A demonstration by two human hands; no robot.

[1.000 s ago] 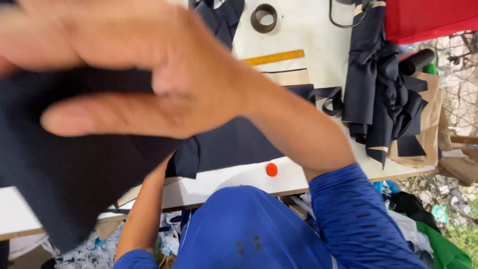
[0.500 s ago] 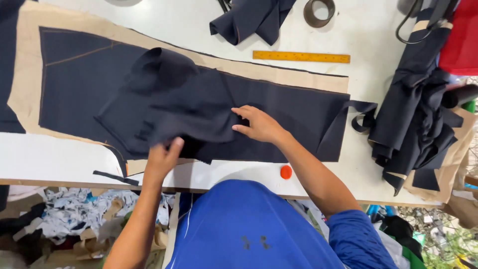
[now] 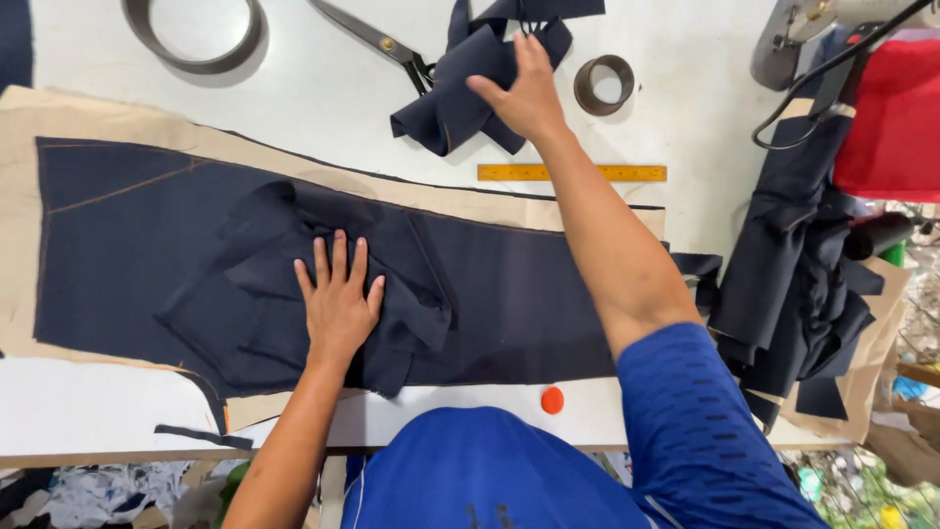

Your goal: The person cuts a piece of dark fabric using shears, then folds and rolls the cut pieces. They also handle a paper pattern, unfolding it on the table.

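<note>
The white flat counter (image 3: pixel 685 88) carries the work. Spread across its near half lies a long tan paper pattern sheet (image 3: pixel 59 127), and on that sheet rests the large dark navy fabric panel (image 3: pixel 127 245), flat, with an orange stitch line at its far left.

Step in hand, judged from the layout: you are laying loose cut pieces onto the panel and collecting the next one. Your left hand (image 3: pixel 338 299) lies palm down, fingers (image 3: pixel 321 263) spread wide and holding nothing, pressing a folded dark navy fabric piece (image 3: pixel 264 313) onto the middle of the panel. Its edges are creased and overlap; it is not yet smooth.

Your right hand (image 3: pixel 529 93) reaches to the far side and touches the crumpled dark navy fabric bundle (image 3: pixel 460 103). The thumb stands clear of the other fingers; whether they have closed on the cloth cannot be told.

The next move would call for a firm pinch on one layer only, since the bundle is folded on itself, while the left hand keeps the lower piece from shifting.

Surrounding items: a heap of dark navy fabric offcuts (image 3: pixel 793 284) at the right edge; a red cloth (image 3: pixel 886 127) far right; black metal scissors (image 3: pixel 377 41) just left of the bundle; a yellow flat ruler (image 3: pixel 573 173) near it; a grey tape roll (image 3: pixel 604 85) just right of it; a small round orange chalk piece (image 3: pixel 552 400) at the near edge.
</note>
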